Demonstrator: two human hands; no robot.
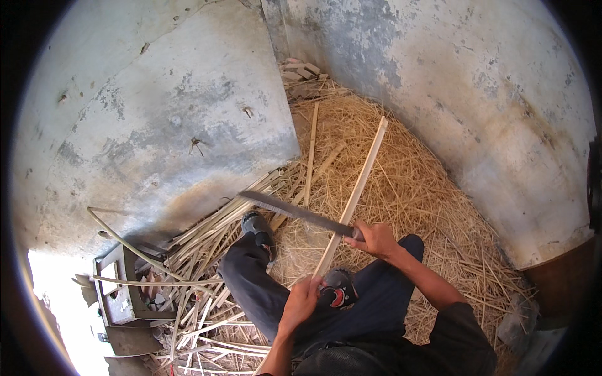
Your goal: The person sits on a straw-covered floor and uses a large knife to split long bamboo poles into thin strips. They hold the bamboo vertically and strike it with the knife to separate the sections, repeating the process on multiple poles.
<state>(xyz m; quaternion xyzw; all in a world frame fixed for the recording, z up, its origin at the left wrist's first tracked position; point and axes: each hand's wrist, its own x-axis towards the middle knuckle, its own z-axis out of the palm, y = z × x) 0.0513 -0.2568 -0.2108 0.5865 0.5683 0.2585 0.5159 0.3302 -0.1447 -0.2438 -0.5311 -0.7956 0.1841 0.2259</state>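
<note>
My left hand (302, 302) is closed around the near end of a long pale strip of split bamboo (365, 172), which slants up and away to the right. In my right hand (377, 240) is the handle of a machete (295, 212). Its long dark blade points to the far left and lies across the strip, roughly at mid-length. Whether the edge bites into the strip I cannot tell. Both hands are above my legs, one shoe (338, 288) showing beside the left hand.
Fine shavings (420, 188) cover the floor ahead and to the right. Many split strips (207, 235) lie piled on the left, beside a box-like metal frame (119, 285). Peeling walls (169, 106) enclose the corner, with bricks (301, 70) at the far end.
</note>
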